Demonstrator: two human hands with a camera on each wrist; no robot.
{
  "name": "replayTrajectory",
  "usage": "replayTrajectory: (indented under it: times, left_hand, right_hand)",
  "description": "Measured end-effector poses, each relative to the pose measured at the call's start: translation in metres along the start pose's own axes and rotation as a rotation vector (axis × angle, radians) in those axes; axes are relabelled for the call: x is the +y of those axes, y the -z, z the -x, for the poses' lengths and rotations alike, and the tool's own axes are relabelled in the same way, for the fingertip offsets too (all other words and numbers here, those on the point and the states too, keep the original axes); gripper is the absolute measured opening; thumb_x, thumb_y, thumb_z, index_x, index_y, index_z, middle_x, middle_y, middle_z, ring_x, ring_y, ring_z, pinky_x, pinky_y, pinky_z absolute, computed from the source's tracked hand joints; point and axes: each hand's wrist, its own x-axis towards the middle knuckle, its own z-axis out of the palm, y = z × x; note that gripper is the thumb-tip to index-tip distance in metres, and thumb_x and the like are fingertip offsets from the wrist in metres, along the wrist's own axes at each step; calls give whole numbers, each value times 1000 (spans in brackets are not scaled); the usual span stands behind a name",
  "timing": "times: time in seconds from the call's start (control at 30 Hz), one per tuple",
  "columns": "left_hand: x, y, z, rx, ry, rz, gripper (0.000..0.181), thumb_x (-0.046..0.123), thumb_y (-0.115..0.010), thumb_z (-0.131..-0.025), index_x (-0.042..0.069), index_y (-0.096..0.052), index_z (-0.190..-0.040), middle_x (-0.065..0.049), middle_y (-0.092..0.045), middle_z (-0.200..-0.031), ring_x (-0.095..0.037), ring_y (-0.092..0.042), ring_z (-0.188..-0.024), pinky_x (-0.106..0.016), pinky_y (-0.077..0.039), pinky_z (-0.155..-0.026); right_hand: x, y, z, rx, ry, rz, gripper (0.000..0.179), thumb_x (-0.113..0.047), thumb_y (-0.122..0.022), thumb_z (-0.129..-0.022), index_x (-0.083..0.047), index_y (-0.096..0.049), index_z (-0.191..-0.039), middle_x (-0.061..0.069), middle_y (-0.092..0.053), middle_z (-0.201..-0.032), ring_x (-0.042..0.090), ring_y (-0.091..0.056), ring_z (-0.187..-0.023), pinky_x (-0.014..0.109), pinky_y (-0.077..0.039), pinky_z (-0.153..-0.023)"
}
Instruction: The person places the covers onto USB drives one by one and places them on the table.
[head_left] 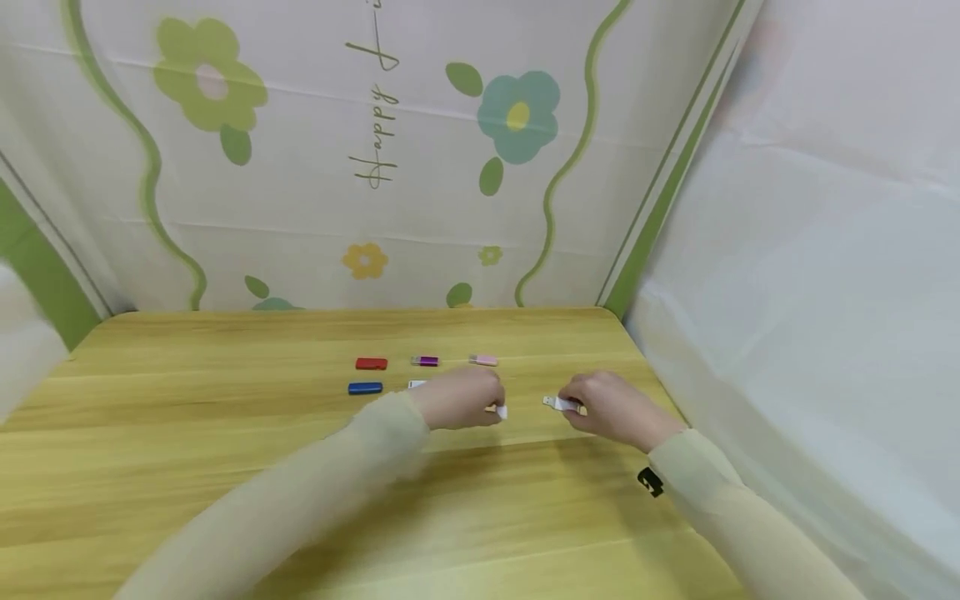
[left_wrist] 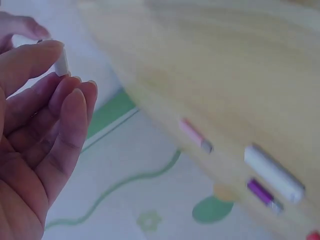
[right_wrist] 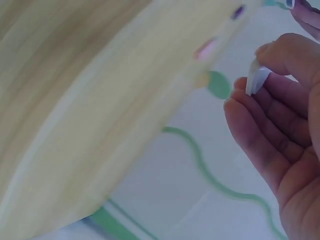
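My left hand (head_left: 459, 398) pinches a small white cap (head_left: 502, 412) between thumb and fingertips, above the wooden table. In the left wrist view this white cap (left_wrist: 61, 65) stands between the thumb tip and the curled fingers. My right hand (head_left: 617, 408) holds a white USB stick (head_left: 559, 403), its bare metal plug pointing left toward the cap. A short gap separates the cap from the plug. In the right wrist view the thumb presses the white stick (right_wrist: 256, 79) against the fingers, which hide part of it.
Beyond my left hand lie a red USB stick (head_left: 371, 363), a purple one (head_left: 426, 362) and a pink one (head_left: 484, 360). Nearer are a blue stick (head_left: 365, 388) and a white stick (left_wrist: 274, 172), mostly hidden by my hand in the head view. A flowered curtain (head_left: 300, 208) hangs behind the table.
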Motion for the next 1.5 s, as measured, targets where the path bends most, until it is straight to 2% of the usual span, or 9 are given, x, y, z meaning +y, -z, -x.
replayTrajectory:
  times: [0.17,0.3,0.37,0.47,0.63,0.83,1.0,1.3,1.5]
  left_hand:
    - [-1,23,50,97,-4,-67,8,17,-71,-92,12,-76,-89,5,-65,-82,-6,-54,-71,-20,-49,-68]
    - [1,33,89,213,-68,-139,7,15,-76,-88,12,-72,-82,5,-60,-77,-5,-53,-68,-16,-48,-64]
    - [1,35,106,281,-103,-171,10,13,-78,-86,12,-70,-79,4,-59,-75,-4,-51,-64,-14,-46,-61]
    - [3,35,128,350,-117,-205,12,11,-79,-84,12,-68,-78,4,-57,-73,-3,-47,-59,-14,-42,-55]
    - [9,34,155,425,-141,-252,13,11,-84,-79,7,-72,-84,2,-61,-76,-4,-55,-61,-14,-48,-56]
    - [18,32,177,506,-182,-322,18,12,-86,-75,6,-73,-85,2,-62,-77,-5,-58,-63,-14,-50,-57]
    - [25,31,190,508,-176,-347,21,14,-88,-73,7,-73,-86,3,-61,-78,-4,-56,-62,-13,-49,-56]
    - [29,26,195,527,-155,-392,23,12,-88,-71,7,-68,-82,3,-56,-74,-4,-49,-56,-12,-44,-50]
    - [29,24,197,533,-168,-385,25,11,-88,-70,7,-66,-80,3,-53,-72,-3,-44,-55,-10,-40,-49]
  right_hand:
    - [-23,3,-5,171,124,21,15,-1,-80,-77,-3,-74,-90,0,-66,-79,10,-58,-62,19,-49,-55]
    - [-44,2,-14,291,235,60,22,0,-83,-72,-2,-73,-92,3,-68,-84,13,-63,-70,21,-53,-61]
    - [-56,2,-18,317,265,69,24,-1,-84,-71,-2,-72,-93,3,-67,-86,13,-64,-72,21,-54,-63]
    - [-72,1,-25,335,291,63,27,0,-84,-71,-1,-72,-95,4,-67,-88,13,-63,-75,21,-54,-65]
    - [-96,0,-34,372,350,19,29,3,-84,-70,-1,-72,-95,4,-67,-90,14,-63,-78,20,-54,-70]
    - [-125,-4,-45,370,412,-30,25,1,-83,-72,-2,-73,-95,3,-66,-92,14,-62,-81,16,-52,-74]
    - [-144,-9,-52,339,447,-44,26,-2,-83,-75,-3,-74,-99,1,-65,-92,11,-61,-82,13,-50,-76]
    - [-163,-11,-56,291,441,-91,23,-4,-80,-80,-6,-72,-102,-2,-64,-95,5,-58,-77,7,-47,-73]
    - [-171,-13,-59,281,435,-81,22,-4,-79,-82,-7,-72,-102,-2,-63,-96,5,-56,-77,7,-46,-72]
